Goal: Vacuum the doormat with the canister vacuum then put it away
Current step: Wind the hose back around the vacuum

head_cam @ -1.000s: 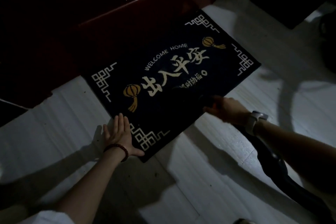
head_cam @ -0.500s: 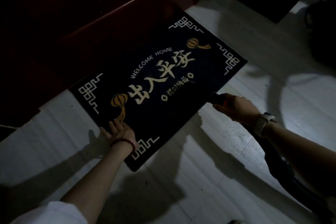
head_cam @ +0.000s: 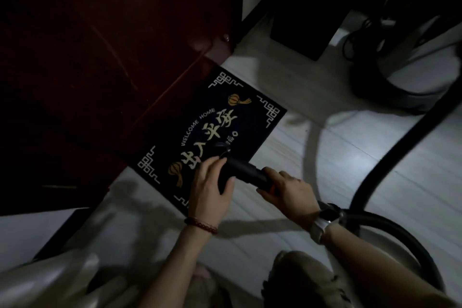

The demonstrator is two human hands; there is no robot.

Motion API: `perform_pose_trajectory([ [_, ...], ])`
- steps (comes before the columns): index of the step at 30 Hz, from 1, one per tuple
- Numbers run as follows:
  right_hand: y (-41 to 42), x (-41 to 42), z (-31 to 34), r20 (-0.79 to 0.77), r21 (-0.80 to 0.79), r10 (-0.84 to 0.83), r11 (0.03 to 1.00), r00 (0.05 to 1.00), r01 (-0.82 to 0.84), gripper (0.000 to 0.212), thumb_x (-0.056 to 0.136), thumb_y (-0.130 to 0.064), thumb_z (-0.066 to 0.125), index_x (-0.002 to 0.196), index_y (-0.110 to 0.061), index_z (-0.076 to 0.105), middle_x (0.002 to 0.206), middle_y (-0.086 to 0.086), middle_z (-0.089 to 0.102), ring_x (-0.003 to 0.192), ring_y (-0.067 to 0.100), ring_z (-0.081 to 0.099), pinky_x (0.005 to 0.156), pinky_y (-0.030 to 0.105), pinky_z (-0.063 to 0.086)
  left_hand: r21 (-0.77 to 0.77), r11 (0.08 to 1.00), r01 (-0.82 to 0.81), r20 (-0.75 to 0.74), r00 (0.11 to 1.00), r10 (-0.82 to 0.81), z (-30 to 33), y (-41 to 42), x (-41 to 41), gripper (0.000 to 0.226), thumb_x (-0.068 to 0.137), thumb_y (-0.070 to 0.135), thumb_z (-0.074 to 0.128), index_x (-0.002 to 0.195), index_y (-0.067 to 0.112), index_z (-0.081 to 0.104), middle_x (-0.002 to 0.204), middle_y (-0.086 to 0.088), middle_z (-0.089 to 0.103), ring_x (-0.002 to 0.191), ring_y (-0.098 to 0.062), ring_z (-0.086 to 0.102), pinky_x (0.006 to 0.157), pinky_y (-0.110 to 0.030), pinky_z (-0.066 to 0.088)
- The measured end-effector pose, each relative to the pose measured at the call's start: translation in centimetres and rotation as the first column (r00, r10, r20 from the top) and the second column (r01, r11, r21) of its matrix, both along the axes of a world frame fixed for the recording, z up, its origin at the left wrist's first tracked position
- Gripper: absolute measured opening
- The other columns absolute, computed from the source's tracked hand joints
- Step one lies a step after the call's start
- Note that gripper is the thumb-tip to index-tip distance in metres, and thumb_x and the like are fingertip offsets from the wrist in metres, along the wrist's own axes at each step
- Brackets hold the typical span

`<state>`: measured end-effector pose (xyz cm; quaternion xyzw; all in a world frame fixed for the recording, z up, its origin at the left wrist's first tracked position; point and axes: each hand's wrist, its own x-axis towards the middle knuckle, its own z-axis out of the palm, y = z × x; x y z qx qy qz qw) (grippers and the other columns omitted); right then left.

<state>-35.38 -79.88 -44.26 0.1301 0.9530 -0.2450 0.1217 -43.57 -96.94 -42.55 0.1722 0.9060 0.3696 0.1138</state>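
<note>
From the head view, our left hand [head_cam: 208, 191] has left the mat [head_cam: 207, 132] and now grips the black nozzle [head_cam: 240, 172]. Our right hand [head_cam: 287, 191] still grips its back end. The hose [head_cam: 390, 157] loops right. The mat lies by the door [head_cam: 100, 57].

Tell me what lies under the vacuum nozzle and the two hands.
The doormat lies under the vacuum nozzle, which the left hand and right hand grip. They cover part of its gold lettering and near edge; the nozzle's mouth cannot be seen.
</note>
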Motion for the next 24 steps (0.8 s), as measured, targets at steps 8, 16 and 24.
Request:
perform_pose_trajectory([
  [8, 2.1, 3.9, 18.9, -0.077, -0.147, -0.178, 0.975, 0.981, 0.165, 0.051, 0.085, -0.040, 0.059, 0.131, -0.021, 0.044, 0.096, 0.009, 0.060, 0.082, 0.031, 0.061, 0.064, 0.041, 0.050, -0.432, 0.834, 0.344, -0.262, 0.837, -0.480, 19.0, 7.0, 2.6, 0.056, 0.068, 0.048, 0.069, 0.116, 0.021, 0.060, 0.133, -0.005, 0.054, 0.132, -0.029, 0.032, 0.108, -0.061, 0.015],
  [16, 12.1, 10.4, 30.5, 0.042, -0.237, -0.297, 0.924, 0.954, 0.298, 0.048, 0.082, -0.037, 0.064, 0.119, -0.011, 0.046, 0.106, 0.005, 0.057, 0.092, 0.023, 0.057, 0.072, 0.029, 0.042, -0.583, 0.513, 0.630, -0.264, 0.450, -0.853, 30.9, 18.8, 4.8, 0.047, 0.053, 0.042, 0.084, 0.094, 0.024, 0.067, 0.090, 0.005, 0.067, 0.092, -0.019, 0.064, 0.104, -0.052, 0.017],
  [24, 24.9, 15.3, 33.3, 0.170, -0.194, -0.344, 0.907, 0.924, 0.373, 0.036, 0.079, -0.036, 0.068, 0.105, -0.016, 0.053, 0.095, 0.002, 0.060, 0.088, 0.024, 0.058, 0.074, 0.030, 0.040, -0.550, 0.566, 0.614, -0.360, 0.438, -0.824, 35.1, 27.3, 2.9, 0.050, 0.052, 0.034, 0.086, 0.096, 0.020, 0.066, 0.095, 0.003, 0.067, 0.093, -0.020, 0.060, 0.100, -0.047, 0.025],
])
